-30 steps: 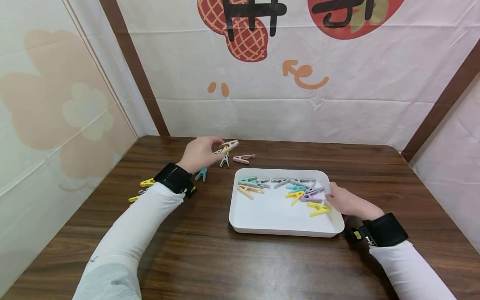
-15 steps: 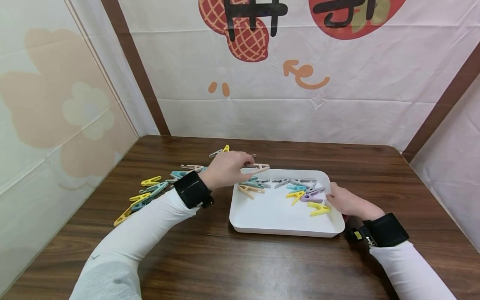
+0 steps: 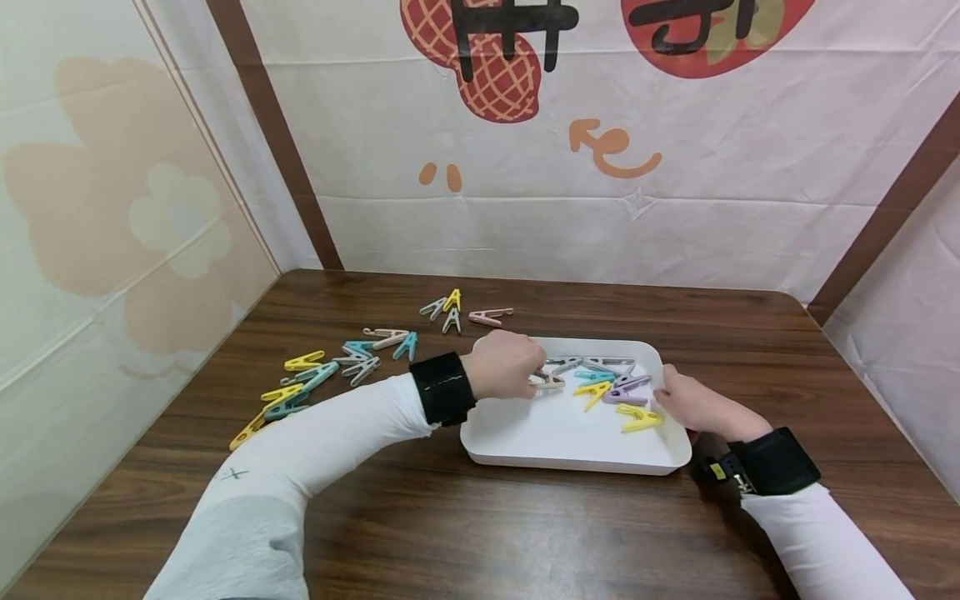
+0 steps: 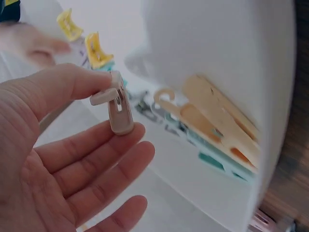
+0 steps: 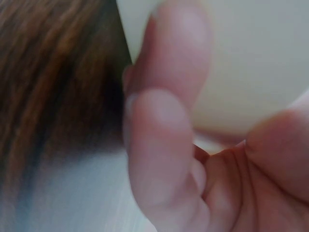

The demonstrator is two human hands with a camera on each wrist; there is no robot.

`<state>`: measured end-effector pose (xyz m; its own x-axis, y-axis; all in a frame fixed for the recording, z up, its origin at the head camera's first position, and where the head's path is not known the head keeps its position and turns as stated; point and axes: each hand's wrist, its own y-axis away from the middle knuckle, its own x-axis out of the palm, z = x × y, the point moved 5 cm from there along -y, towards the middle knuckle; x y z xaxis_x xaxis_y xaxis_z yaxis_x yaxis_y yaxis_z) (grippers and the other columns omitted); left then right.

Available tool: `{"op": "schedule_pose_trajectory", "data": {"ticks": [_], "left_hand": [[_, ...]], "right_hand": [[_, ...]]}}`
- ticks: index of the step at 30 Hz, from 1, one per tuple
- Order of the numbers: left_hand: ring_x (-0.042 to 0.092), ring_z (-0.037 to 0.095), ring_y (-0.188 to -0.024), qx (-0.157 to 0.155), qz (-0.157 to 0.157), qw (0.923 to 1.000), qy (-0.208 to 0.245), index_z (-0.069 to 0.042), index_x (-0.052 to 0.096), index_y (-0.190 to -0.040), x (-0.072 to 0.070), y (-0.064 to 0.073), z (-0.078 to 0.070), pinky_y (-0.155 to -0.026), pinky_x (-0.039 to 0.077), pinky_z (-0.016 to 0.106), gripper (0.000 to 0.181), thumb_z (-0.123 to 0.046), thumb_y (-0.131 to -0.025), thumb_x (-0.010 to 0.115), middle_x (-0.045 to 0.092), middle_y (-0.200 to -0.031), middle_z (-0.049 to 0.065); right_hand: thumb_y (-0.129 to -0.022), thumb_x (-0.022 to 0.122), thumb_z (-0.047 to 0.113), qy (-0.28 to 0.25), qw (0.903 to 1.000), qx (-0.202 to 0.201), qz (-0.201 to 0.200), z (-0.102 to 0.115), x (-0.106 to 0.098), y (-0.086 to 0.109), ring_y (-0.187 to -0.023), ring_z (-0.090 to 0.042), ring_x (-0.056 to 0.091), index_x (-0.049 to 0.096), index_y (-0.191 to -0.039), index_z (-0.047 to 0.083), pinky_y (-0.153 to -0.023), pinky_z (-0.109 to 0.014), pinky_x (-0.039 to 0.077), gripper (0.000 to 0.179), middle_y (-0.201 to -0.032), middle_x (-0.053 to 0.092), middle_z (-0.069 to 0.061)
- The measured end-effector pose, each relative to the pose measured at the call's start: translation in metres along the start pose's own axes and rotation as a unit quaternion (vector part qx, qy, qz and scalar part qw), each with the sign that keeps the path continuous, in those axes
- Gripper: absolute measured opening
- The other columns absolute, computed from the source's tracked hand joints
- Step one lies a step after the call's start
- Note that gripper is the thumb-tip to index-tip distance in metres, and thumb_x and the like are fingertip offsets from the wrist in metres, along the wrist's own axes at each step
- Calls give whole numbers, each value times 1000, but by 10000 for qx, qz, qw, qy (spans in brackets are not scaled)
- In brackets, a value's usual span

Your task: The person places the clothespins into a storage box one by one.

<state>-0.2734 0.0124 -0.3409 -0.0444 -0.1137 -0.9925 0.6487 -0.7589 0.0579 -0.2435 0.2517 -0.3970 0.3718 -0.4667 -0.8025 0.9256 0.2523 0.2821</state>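
My left hand (image 3: 506,365) is over the left half of a white tray (image 3: 525,442). It pinches a pale beige clothespin (image 4: 120,113) between thumb and fingertips, the other fingers spread below. In the tray lie grey, teal, purple (image 3: 624,397) and yellow clothespins (image 3: 639,418), mostly toward the back and right. A tan clothespin (image 4: 212,116) beside a teal one shows in the left wrist view; my left hand hides them from the head camera. My right hand (image 3: 701,404) grips the tray's right wall, with its fingers (image 5: 161,145) bent against it in the right wrist view.
On the wooden table (image 3: 390,517), several clothespins spread left of the tray, among them a yellow one (image 3: 303,361) and a teal one (image 3: 406,346). Behind the tray lie a pink clothespin (image 3: 491,317) and a small yellow and grey group. A printed cloth wall (image 3: 525,237) stands at the back.
My left hand has carried the beige clothespin from the back of the table rightward and down over the tray, uncovering the loose clothespins at left. My right hand stays on the tray's edge.
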Motion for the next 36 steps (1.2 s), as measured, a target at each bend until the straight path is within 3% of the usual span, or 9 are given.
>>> {"op": "schedule_pose_trajectory", "data": {"ticks": [3, 8, 13, 25, 36], "left_hand": [[50, 10, -64, -65, 109, 9998, -136, -16, 67, -86, 2, -6, -6, -55, 37, 24, 12, -26, -85, 73, 56, -70, -7], [44, 11, -60, -154, 210, 9992, -314, -14, 65, -86, 2, -14, -12, -52, 30, 24, 13, -26, -87, 70, 51, -66, -5], [42, 11, -59, -185, 359, 9982, -449, -15, 64, -84, 3, -22, -17, -52, 29, 24, 8, -22, -88, 67, 50, -67, -5], [47, 9, -63, -98, 450, 9957, -806, -16, 68, -89, 7, -37, -29, -53, 33, 23, 17, -27, -96, 58, 56, -71, -5], [52, 10, -70, -261, 496, 9958, -731, -15, 70, -101, 12, -41, -32, -57, 40, 24, 16, -27, -95, 62, 63, -81, -4]], "right_hand": [[-101, 41, 6, 14, 10000, -35, -26, 0, -1, 0, -73, -24, 57, 22, -131, -22, -51, -34, 47, 45, -101, 52, -29], [-101, 41, 7, -97, 10000, 3, 17, 0, -1, 1, -62, -22, 56, 21, -133, -20, -47, -36, 48, 46, -100, 52, -29], [-101, 41, 6, -1, 10000, -16, -24, 0, -1, 0, -70, -24, 57, 21, -131, -22, -50, -35, 47, 46, -100, 52, -30], [-101, 40, 5, 8, 9998, -180, 47, -1, -1, -1, -72, -25, 57, 22, -129, -24, -51, -35, 47, 44, -98, 51, -28], [-101, 41, 5, 83, 9997, -210, -4, 1, -3, 0, -79, -27, 56, 23, -128, -24, -55, -34, 46, 44, -103, 51, -31]]}}
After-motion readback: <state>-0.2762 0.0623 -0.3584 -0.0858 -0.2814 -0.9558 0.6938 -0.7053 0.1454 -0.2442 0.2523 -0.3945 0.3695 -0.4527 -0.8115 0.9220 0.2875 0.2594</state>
